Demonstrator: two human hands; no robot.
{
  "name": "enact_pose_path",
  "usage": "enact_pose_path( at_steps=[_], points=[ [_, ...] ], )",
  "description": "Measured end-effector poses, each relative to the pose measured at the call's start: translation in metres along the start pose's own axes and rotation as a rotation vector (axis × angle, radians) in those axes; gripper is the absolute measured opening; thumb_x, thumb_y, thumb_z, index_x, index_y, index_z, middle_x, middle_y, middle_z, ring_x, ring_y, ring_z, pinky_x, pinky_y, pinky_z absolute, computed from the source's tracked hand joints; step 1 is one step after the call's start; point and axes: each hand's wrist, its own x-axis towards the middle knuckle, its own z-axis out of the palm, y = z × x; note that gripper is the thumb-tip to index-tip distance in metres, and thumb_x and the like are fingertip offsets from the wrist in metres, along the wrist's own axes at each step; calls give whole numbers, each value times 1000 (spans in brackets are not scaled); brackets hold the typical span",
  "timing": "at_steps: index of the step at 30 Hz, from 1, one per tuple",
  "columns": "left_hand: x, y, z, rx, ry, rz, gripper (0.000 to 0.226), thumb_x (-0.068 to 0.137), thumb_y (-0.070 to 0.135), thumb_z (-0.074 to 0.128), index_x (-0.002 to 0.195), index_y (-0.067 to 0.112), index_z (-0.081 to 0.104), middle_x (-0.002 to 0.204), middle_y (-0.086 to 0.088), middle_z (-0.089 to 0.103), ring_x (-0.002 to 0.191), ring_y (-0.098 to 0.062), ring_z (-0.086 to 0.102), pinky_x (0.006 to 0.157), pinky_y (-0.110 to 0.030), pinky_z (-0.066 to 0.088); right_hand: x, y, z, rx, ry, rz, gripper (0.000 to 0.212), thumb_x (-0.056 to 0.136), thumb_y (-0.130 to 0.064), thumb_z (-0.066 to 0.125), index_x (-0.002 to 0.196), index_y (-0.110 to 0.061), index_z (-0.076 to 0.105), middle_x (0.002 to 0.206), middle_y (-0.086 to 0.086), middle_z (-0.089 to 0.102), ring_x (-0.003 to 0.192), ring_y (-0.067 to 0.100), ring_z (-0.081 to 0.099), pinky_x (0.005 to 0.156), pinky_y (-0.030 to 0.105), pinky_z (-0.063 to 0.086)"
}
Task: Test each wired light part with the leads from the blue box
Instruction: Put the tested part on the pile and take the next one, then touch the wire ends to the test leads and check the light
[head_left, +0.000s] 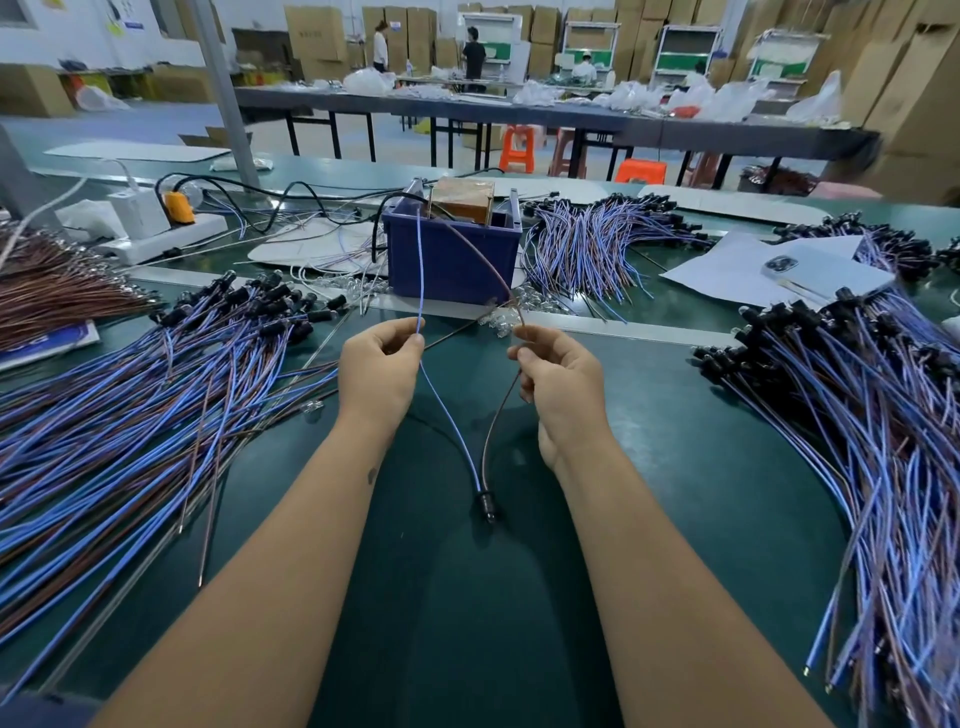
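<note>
Hands raised over worktop (675, 519): left hand (382, 371) pinches blue lead (420, 260), right hand (558, 387) pinches brown lead (480, 247); light part (485, 505) hangs below, btwn wrists.

Wire ends (418, 332) hidden inside pinching fingertips — contact unclear.

A bare strip of green table (452, 597) runs from the near edge to the blue box (449, 262), which closes its far end. A heap of wired parts (130, 415) walls off the left, another heap (857, 441) the right. One light part (487, 505) lies mid-strip, its wires rising between both forearms.
</note>
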Motion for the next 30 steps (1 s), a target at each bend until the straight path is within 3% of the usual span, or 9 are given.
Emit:
enact_pose_path(
  at_steps=[3,8,18,24,30],
  points=[
    [-3,1,1,8,-26,16,18,91,11,60,99,23,71,70,17,63,63,2,56,65,-19,44,1,-1,-1,95,-39,75,31,93,8,43,93,-12,66,72,1,58,50,7,39,46,16,32],
    [-8,3,4,50,-74,51,22,88,14,60,84,34,67,52,19,56,60,-7,51,57,-21,41,1,-1,-1,116,-26,80,22,98,-8,49,87,-15,67,65,-1,56,48,7,38,43,17,30],
    [-6,2,1,26,-43,11,19,89,16,61,88,34,68,50,20,55,58,-10,48,61,-27,43,4,3,4,46,20,35,20,98,-8,53,86,-16,67,67,1,55,48,6,39,44,13,35],
    [-2,-1,3,36,-42,15,16,89,16,62,96,27,70,53,21,57,55,-3,49,59,-21,41,8,6,8,6,22,31,19,97,-9,55,87,-18,68,68,2,56,46,3,42,43,13,36],
    [2,-4,7,67,-75,44,22,88,18,63,85,39,67,62,11,57,61,-10,51,62,-27,46,10,9,9,-17,23,18,19,96,-10,55,86,-19,69,65,0,56,43,0,41,43,13,35]
  ],
)
